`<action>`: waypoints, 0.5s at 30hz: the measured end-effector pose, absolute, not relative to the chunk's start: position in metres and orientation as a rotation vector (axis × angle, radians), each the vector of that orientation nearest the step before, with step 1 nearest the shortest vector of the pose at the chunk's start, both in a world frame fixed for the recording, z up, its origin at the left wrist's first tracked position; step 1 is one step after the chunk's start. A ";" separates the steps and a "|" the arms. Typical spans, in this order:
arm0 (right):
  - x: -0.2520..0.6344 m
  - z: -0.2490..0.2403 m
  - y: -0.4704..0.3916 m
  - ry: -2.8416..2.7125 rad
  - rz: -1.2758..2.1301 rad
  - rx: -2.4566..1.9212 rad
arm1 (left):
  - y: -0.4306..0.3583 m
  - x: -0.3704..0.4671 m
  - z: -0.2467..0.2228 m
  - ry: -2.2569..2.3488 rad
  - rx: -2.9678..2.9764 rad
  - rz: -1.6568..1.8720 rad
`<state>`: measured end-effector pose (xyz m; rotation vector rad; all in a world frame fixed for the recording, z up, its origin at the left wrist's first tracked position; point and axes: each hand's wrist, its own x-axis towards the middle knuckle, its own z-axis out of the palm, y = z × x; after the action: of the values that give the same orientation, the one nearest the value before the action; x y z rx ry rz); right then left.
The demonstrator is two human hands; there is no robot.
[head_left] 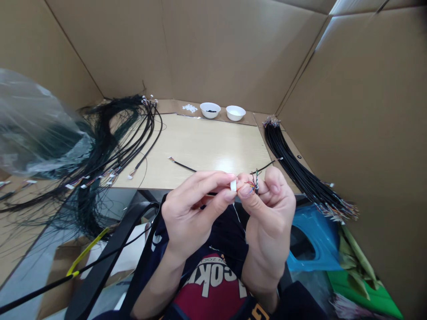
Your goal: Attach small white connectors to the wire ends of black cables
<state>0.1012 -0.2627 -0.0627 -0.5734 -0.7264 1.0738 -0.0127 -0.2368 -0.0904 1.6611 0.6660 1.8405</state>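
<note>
Between the thumb and fingers of my left hand [196, 206] is a small white connector housing [233, 185]. My right hand [268, 213] pinches the thin coloured wires [256, 183] at the end of a black cable, close against the housing. Whether any wire sits inside the housing I cannot tell. Both hands are held up in front of the table's front edge. Parts of a black cable [185, 166] show on the table behind my hands, with small connectors at the visible ends; its middle is hidden by my hands.
A bundle of black cables [290, 164] lies at the right. Tangled cables and black strands [110, 129] fill the left, beside a clear plastic bag [36, 129]. Two white bowls, one with dark bits [210, 111] and another [235, 113], stand at the back near loose white connectors [190, 108]. Cardboard walls surround the table.
</note>
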 end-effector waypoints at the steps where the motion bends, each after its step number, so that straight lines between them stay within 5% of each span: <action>1: 0.101 -0.063 -0.262 -0.730 1.079 -0.570 | -0.237 -0.013 -0.090 0.673 1.656 1.841; 15: 0.108 -0.067 -0.261 -0.917 1.077 -0.599 | -0.233 -0.021 -0.090 0.696 1.614 1.815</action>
<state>0.1081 -0.2609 -0.0675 -0.5988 -0.9174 1.0775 -0.0210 -0.2333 -0.0899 1.6143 0.6959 1.8154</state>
